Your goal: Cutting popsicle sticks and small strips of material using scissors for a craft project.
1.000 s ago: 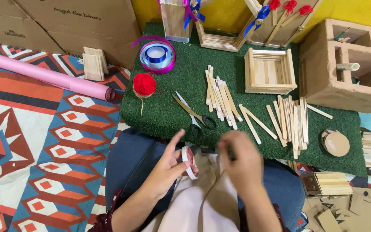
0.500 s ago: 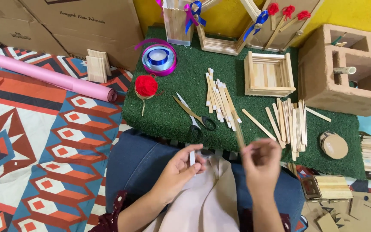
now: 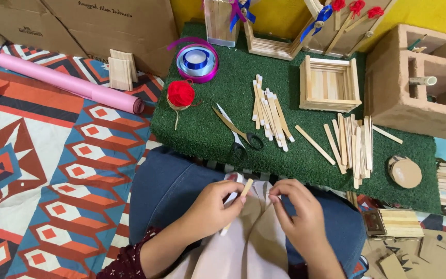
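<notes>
Wooden stick [image 3: 244, 189] now pinched in the left hand [image 3: 213, 205] alone; the right hand [image 3: 298, 214] has let go, fingers curled empty, scissors [image 3: 237, 133] beyond.

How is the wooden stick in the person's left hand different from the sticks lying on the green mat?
The wooden stick in the left hand is single and pinched between fingers over the lap; the loose sticks lie in heaps on the green mat, untouched. The held stick is partly hidden by the hand, while the loose sticks show their full length. Both look like flat, pale craft sticks of the same kind.
</notes>
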